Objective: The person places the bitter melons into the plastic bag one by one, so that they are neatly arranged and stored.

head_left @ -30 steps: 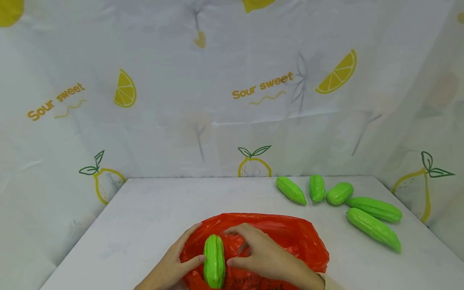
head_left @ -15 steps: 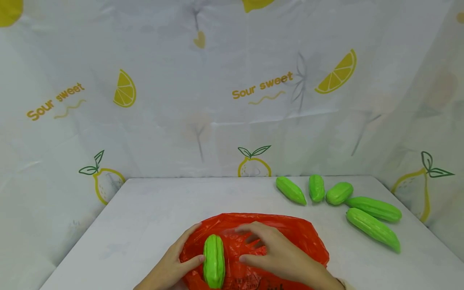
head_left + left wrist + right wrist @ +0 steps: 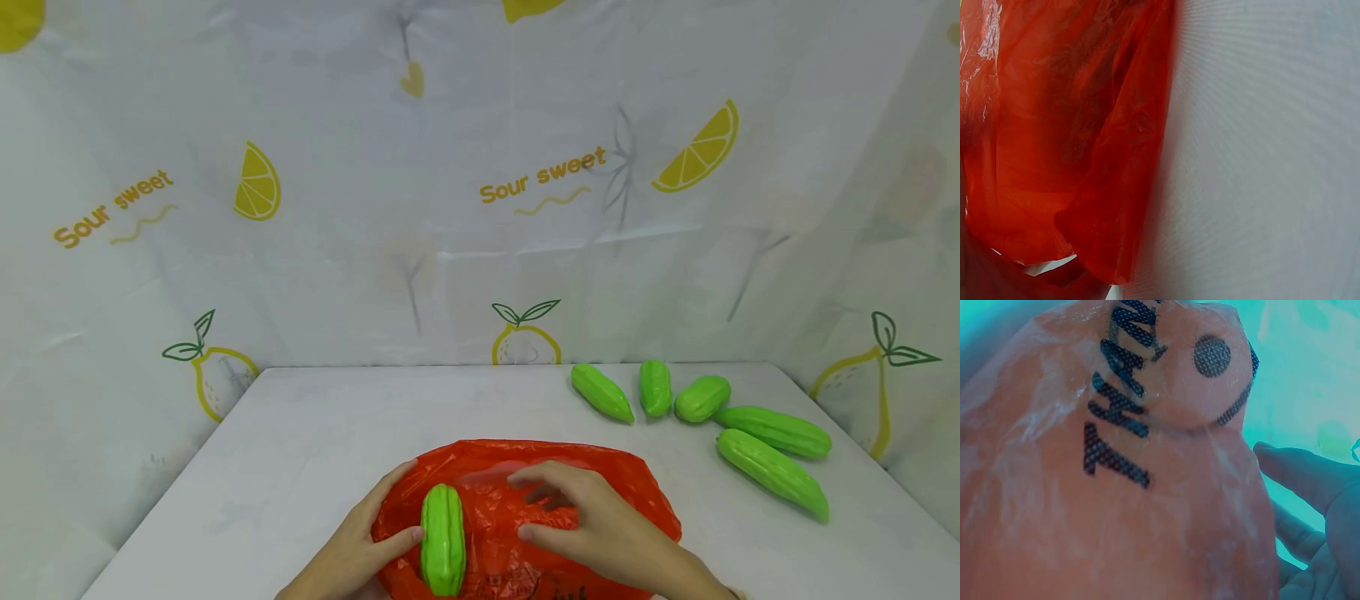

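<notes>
Ridged green gourd point(image 3: 442, 542) in red bag point(image 3: 641, 492); left grip point(image 3: 358, 540) spread touching bag, right grip point(image 3: 588, 525) parted, empty.

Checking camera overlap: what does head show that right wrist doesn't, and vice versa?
Head only: left hand at the bag's edge, its thumb at one ridged green gourd inside; five more gourds on the white table.

Right wrist only: readable black lettering starting THA, plus a black dot and curved line. Head's print is too small to read.

Both: red plastic bag and right hand.
</notes>
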`<state>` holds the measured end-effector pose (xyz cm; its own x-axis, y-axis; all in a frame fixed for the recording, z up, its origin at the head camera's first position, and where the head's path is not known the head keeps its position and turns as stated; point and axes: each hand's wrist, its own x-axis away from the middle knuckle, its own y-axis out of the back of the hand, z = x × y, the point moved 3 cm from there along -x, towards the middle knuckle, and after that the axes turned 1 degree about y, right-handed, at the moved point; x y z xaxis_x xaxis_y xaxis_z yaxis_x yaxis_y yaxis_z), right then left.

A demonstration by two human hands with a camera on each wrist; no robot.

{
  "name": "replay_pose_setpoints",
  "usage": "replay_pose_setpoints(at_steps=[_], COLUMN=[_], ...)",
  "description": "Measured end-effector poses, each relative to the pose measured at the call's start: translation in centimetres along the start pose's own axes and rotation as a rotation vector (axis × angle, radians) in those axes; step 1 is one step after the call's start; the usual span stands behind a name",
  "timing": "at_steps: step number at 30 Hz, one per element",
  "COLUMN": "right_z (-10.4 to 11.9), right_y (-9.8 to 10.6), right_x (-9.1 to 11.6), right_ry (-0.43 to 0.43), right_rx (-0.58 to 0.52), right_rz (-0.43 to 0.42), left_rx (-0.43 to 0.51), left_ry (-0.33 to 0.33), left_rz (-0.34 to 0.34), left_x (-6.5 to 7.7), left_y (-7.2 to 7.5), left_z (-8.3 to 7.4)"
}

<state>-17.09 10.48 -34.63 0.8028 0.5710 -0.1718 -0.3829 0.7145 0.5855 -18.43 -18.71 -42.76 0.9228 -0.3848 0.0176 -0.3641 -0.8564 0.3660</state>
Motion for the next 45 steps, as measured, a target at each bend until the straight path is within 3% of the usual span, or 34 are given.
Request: replay_pose_setpoints(at_steps=[19, 24, 32, 45], right_z=[-0.6, -0.7, -1.2, -3.3], right_y=[3.3, 4.9, 7.2, 10.0], right_x=[2.0, 2.3, 3.0, 3.6], right_ry=[0.154, 0.13, 0.078, 0.039], right_rx=[0.134, 0.156, 0.212, 0.262], right_rz=[-0.172, -0.192, -0.308, -0.369], left_rx=[-0.007, -0.006, 0.016, 0.027], left_ry=[0.017, 0.025, 0.037, 0.047], left_rz=[-0.002, -0.005, 0.003, -0.003], left_x=[-0.1, -0.1, -0.1, -0.2], left_y=[-0.1, -0.1, -0.1, 0.0], left_z=[0.0, 0.0, 0.0, 0.2])
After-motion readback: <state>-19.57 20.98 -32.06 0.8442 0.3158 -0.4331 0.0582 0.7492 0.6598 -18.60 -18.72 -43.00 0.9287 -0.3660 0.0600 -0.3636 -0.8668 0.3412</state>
